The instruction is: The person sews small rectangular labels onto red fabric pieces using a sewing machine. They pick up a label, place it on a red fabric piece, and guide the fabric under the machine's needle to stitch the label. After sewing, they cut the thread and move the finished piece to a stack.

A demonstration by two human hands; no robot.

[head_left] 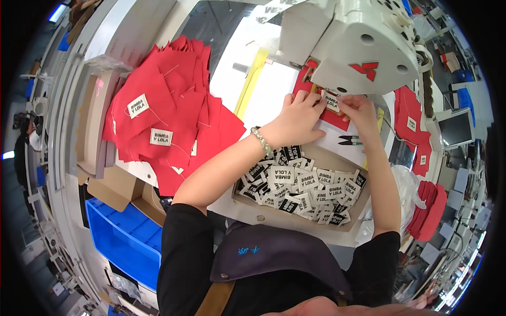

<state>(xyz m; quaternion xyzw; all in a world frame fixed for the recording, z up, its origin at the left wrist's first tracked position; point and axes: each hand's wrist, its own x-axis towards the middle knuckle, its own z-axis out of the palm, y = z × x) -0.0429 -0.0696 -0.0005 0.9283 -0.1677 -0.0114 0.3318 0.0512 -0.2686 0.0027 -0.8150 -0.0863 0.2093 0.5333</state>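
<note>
A white fabric label (331, 101) with dark print lies on a red fabric piece (337, 121) beneath the head of a white sewing machine (363, 47). My left hand (300, 117) rests on the red piece, its fingers bent toward the label's left edge and its thumb apart. At the label's right edge, the thumb and fingertips of my right hand (360, 111) pinch it. Dark-bladed thread snips (350, 140) lie just below, between my hands. Nearer my body, a shallow cardboard box (295, 215) holds many loose black and white labels.
Left of my left arm is a heap of red fabric pieces (168, 105), some bearing labels. A blue bin (118, 231) sits lower left, near an open cardboard box (113, 187). More red pieces (408, 118) hang at the right, above a clear plastic bag (403, 192).
</note>
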